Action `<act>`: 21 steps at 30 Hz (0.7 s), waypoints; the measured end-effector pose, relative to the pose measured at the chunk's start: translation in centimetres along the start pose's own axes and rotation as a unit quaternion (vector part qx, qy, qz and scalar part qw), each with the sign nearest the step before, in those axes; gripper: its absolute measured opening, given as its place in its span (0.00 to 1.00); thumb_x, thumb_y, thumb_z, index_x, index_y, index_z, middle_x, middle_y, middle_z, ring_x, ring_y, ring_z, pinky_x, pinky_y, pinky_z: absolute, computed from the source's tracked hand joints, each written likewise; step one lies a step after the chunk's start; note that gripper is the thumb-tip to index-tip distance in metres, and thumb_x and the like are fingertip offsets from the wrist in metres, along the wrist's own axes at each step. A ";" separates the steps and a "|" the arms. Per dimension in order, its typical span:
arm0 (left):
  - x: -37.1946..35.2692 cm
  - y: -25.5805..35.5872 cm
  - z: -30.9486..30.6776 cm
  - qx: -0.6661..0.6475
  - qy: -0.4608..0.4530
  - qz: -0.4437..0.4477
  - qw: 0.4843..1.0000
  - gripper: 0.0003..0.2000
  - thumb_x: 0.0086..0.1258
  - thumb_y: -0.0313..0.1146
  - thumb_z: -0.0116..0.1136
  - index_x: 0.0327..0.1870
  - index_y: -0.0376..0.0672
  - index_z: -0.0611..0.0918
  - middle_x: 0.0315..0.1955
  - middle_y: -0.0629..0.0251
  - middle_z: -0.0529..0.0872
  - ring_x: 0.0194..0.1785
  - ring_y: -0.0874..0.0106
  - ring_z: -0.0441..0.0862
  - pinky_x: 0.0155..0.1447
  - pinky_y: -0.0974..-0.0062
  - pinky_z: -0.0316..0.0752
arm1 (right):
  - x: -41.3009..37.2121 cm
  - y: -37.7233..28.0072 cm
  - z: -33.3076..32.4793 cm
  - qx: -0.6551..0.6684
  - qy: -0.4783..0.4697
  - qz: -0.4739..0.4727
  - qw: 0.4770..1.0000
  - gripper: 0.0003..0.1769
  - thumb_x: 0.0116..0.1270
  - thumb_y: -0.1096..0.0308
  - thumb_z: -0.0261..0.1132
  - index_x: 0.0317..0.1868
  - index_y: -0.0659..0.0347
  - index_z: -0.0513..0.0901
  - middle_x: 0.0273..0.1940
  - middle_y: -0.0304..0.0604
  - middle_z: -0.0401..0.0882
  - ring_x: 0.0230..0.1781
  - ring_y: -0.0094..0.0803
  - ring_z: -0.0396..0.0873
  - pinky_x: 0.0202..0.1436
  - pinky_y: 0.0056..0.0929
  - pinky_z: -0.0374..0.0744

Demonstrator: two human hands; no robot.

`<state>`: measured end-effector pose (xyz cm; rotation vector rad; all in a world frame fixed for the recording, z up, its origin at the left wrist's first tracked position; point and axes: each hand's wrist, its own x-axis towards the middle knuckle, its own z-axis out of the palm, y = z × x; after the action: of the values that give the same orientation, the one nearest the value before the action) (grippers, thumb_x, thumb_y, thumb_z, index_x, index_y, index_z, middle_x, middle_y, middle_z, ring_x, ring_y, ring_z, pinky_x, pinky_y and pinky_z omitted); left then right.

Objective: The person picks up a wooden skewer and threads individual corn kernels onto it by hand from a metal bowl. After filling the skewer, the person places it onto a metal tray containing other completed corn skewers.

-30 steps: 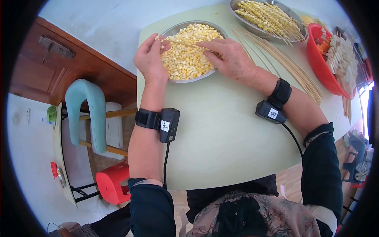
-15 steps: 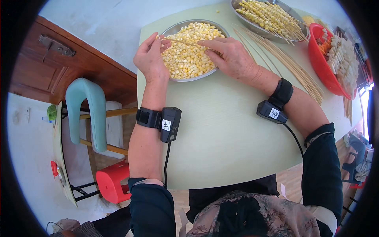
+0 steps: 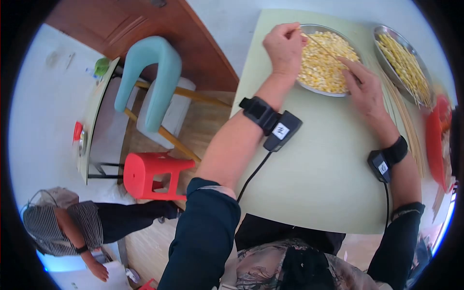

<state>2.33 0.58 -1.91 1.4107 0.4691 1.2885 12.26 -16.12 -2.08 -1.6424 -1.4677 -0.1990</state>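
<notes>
A thin wooden skewer (image 3: 320, 46) runs slantwise between my hands, over a metal bowl (image 3: 316, 91) filled with loose yellow and white corn kernels (image 3: 323, 67). At the skewer's upper left end, my left hand (image 3: 285, 47) is closed in a pinch; any kernel between its fingertips is too small to make out. My right hand (image 3: 363, 86) grips the lower right end between thumb and fingers, above the bowl's right rim. Bare wooden skewers (image 3: 405, 121) lie in a bundle on the table, right of my right hand.
On the pale green table (image 3: 319, 159), a metal basin (image 3: 411, 87) holds corn-loaded skewers, with a red basin (image 3: 435, 150) nearer me. Left of the table are a teal chair (image 3: 162, 53) and a red stool (image 3: 137, 176). Another person (image 3: 87, 224) is at lower left.
My view has swung left, so the table, bowl and both hands appear farther right. More of the other person shows at lower left. Both hands still hold the skewer.
</notes>
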 end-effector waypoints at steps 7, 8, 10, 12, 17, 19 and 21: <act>0.4 -1.7 0.0 0.141 0.015 0.144 0.979 0.06 0.60 0.20 0.53 0.35 0.30 0.81 0.22 0.59 0.83 0.25 0.75 0.82 0.30 0.81 0.77 | -0.2 0.1 0.0 0.022 -0.024 0.037 0.999 0.15 0.63 0.75 0.58 0.51 0.61 0.79 0.31 0.46 0.78 0.28 0.28 0.73 0.34 0.23 0.72; 0.3 -1.5 0.1 0.143 0.020 0.144 0.979 0.06 0.60 0.20 0.53 0.35 0.30 0.81 0.22 0.59 0.83 0.25 0.75 0.82 0.30 0.81 0.77 | -0.2 0.0 0.1 0.023 -0.021 0.043 0.999 0.15 0.64 0.75 0.58 0.51 0.61 0.79 0.32 0.46 0.78 0.29 0.27 0.74 0.35 0.22 0.72; 0.2 -1.3 0.1 0.176 0.026 0.175 0.968 0.06 0.60 0.20 0.52 0.34 0.30 0.82 0.21 0.59 0.83 0.24 0.73 0.82 0.30 0.80 0.76 | -0.2 0.3 0.1 0.027 -0.021 0.047 0.998 0.15 0.64 0.75 0.58 0.51 0.61 0.79 0.33 0.46 0.79 0.29 0.26 0.74 0.35 0.22 0.73; 0.2 -1.0 0.2 0.189 0.035 0.197 0.961 0.06 0.59 0.20 0.52 0.33 0.30 0.82 0.21 0.57 0.83 0.23 0.72 0.82 0.29 0.80 0.76 | -0.4 0.8 0.3 0.030 -0.018 0.055 0.998 0.15 0.65 0.75 0.58 0.52 0.62 0.79 0.35 0.45 0.80 0.31 0.24 0.75 0.37 0.21 0.73; 0.2 -1.1 0.3 0.165 0.034 0.215 0.962 0.06 0.59 0.20 0.52 0.32 0.31 0.82 0.21 0.57 0.82 0.23 0.72 0.83 0.29 0.79 0.76 | -0.2 0.7 0.1 0.009 -0.028 0.045 0.999 0.15 0.65 0.74 0.58 0.52 0.61 0.79 0.37 0.45 0.80 0.31 0.23 0.75 0.36 0.21 0.73; 0.2 -1.2 0.1 0.166 0.029 0.208 0.963 0.06 0.59 0.20 0.52 0.32 0.31 0.82 0.21 0.58 0.82 0.23 0.72 0.82 0.29 0.79 0.76 | -0.1 0.5 0.1 -0.002 -0.031 0.046 0.998 0.14 0.65 0.73 0.58 0.52 0.61 0.79 0.38 0.44 0.80 0.31 0.23 0.75 0.36 0.22 0.73; 0.2 -1.4 0.3 0.156 0.018 0.196 0.968 0.06 0.59 0.20 0.52 0.32 0.31 0.82 0.21 0.58 0.82 0.22 0.73 0.82 0.28 0.79 0.76 | -0.1 0.1 -0.1 0.006 -0.041 0.079 0.996 0.14 0.65 0.73 0.58 0.51 0.62 0.79 0.36 0.46 0.80 0.30 0.24 0.75 0.35 0.22 0.74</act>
<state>3.16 1.08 -2.98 1.8120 0.4448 1.6095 12.36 -16.29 -2.10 -1.7661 -1.3886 -0.0346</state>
